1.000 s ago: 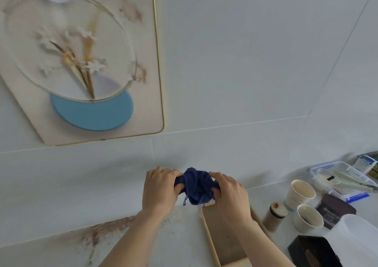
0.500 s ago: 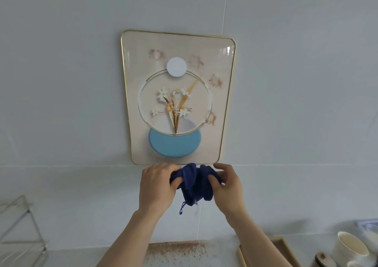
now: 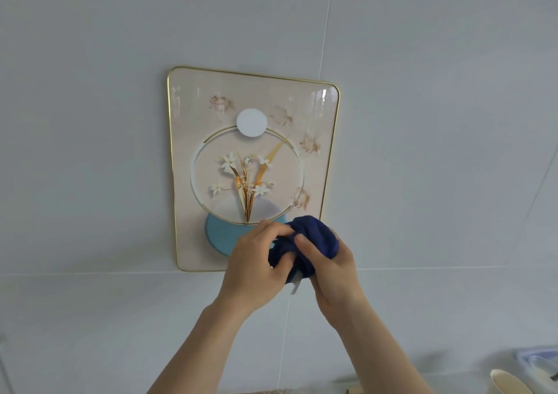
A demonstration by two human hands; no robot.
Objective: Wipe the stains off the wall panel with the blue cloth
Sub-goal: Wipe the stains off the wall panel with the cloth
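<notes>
Item: panel, gold-edged, rounded corners, mounted on the grey wall at centre frame. Long axis runs up and down, tipped slightly in our view. Printed flowers, a white disc and a blue half-round are part of its design.

Item: stains, four brownish blotches. Two sit along the upper part, one at the right of the ring, one lower right at the ring's edge. We judge none wiped yet.

Item: cloth, dark blue, bunched into a wad at lower centre, in front of the panel's lower right corner. We cannot tell whether it touches the surface.

Item: left hand, fingers curled into the cloth's left side, gripping it.

Item: right hand, thumb and fingers closed round the wad from the right and below, gripping it too.

Relation: every stain lies above the hands. The nearest, lower right one is just up from the cloth, on the right hand's side; we judge that hand the better placed to begin, sweeping upward.

Item: cup, rim only, lower right corner.

Writing: no brand, label or lettering that we can read anywhere.
</notes>
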